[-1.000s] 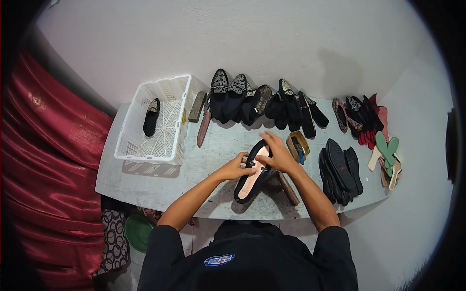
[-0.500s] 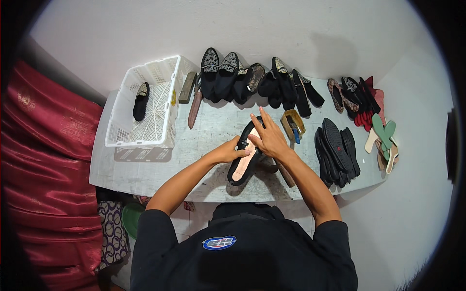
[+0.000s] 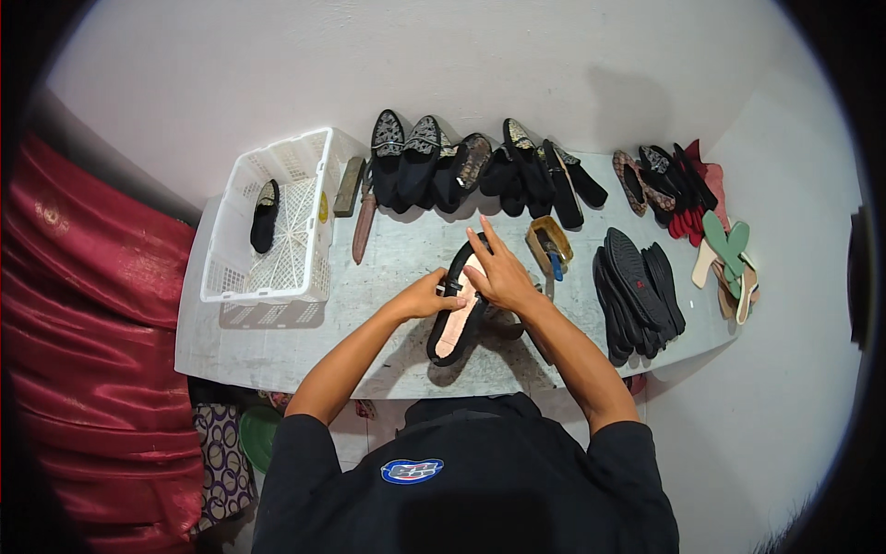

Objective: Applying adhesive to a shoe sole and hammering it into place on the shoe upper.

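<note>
Near the table's front edge I hold a black shoe [image 3: 451, 334], tilted, with its pale pink underside facing up. My left hand [image 3: 425, 295] is closed round its left edge, the thumb lying on the pink face. Over the upper right edge lies my right hand [image 3: 505, 281], its thumb on the pink face and its longer fingers stretched past the rim. A dark tool-like piece [image 3: 539, 343], partly hidden by my right forearm, lies beneath on the table. Just beyond the right hand stands a yellowish tub [image 3: 537, 247] with a blue-handled brush [image 3: 556, 265] in it.
A white plastic basket [image 3: 318, 242] with one black shoe [image 3: 265, 218] stands left. Beside it lie a grey block [image 3: 350, 186] and a sheathed knife [image 3: 364, 222]. Patterned black shoes [image 3: 420, 171] line the wall. Black soles [image 3: 637, 291] and green-and-beige insoles [image 3: 729, 249] lie right.
The whole view has shifted slightly. Both hands keep their hold on the shoe, and the right thumb stays on its pink face.
</note>
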The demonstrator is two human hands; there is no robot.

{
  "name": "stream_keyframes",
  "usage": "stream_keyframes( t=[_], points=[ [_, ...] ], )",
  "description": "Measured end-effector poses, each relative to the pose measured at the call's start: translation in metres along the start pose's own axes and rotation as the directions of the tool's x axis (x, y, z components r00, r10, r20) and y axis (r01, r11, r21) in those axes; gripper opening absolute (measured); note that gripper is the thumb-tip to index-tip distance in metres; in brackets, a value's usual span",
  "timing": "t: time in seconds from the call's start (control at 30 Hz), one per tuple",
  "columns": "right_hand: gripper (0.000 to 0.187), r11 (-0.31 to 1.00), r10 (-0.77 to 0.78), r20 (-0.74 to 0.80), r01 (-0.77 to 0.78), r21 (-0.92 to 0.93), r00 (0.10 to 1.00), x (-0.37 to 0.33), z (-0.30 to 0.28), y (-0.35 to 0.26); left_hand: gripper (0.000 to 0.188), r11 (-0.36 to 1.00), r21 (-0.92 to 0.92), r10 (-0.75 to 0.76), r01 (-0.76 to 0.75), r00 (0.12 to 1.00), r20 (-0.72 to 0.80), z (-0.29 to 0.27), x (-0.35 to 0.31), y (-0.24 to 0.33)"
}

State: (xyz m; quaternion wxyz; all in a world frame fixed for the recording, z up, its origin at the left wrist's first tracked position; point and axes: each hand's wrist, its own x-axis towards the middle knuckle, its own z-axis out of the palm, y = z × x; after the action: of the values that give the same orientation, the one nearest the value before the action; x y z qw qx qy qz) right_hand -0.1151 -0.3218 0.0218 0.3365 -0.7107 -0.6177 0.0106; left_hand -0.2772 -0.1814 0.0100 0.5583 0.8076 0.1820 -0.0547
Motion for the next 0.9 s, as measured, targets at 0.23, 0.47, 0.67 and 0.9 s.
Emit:
stream_keyframes(
  t=[0.23,0.47,0.67,0.9],
  points=[
    [0.066,0.953,0.055,0.246,-0.124,0.275,0.968,-0.003,-0.025,0.015,0.09,0.952,0.3,0.034,-0.062,0.995,0.097,-0.02,0.019,0.033],
    [0.064,0.993,-0.006,0.072,-0.002,0.122,0.997,-0.031,-0.029,0.007,0.08,0.994,0.065,0.086,-0.083,0.996,-0.035,-0.016,0.04,0.035],
    [0.067,0.974,0.058,0.109,-0.08,0.211,0.992,-0.031,-0.024,0.006,0.067,0.998,-0.048,0.043,-0.047,0.996,-0.08,-0.015,0.037,0.023],
    [0.061,0.983,0.11,0.081,-0.121,0.138,0.991,-0.035,-0.025,-0.006,0.058,0.993,0.022,0.115,-0.114,0.991,-0.075,-0.015,0.037,0.02]
  ],
)
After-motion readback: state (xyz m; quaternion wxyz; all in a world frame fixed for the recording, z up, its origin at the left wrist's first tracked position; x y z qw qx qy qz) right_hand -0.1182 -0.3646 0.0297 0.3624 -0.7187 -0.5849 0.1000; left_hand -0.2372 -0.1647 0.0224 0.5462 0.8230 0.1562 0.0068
